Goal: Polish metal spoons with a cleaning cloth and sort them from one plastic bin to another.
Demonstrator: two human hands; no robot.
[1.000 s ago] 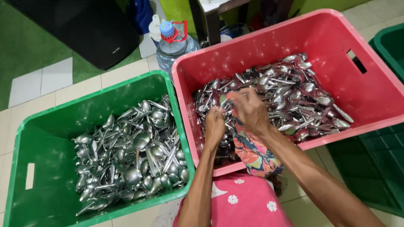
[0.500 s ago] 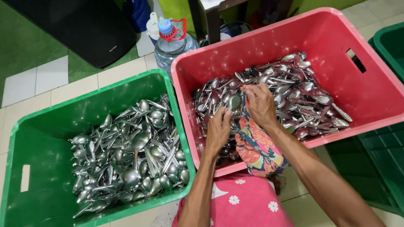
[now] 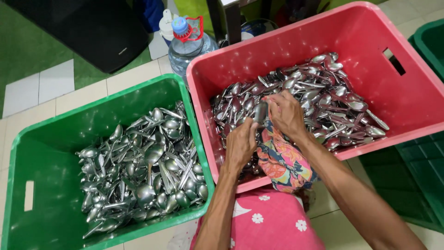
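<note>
Left hand (image 3: 240, 144): yours, closed on a spoon (image 3: 260, 111), bowl up, over the red crate (image 3: 407, 109).
Right hand (image 3: 286, 113): yours, gripping a patterned cloth (image 3: 283, 159) against that spoon.
Spoon pile (image 3: 319, 99): just beyond your hands, filling the crate.
Green crate (image 3: 55, 139): left, holding more spoons.
Risk: the smooth spoon may slip from your grip under the cloth and drop among the others.

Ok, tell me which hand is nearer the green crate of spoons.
Left. The left hand is over the red crate's near-left corner, just beside the green crate; the right hand is farther right, holding the patterned cloth.
</note>
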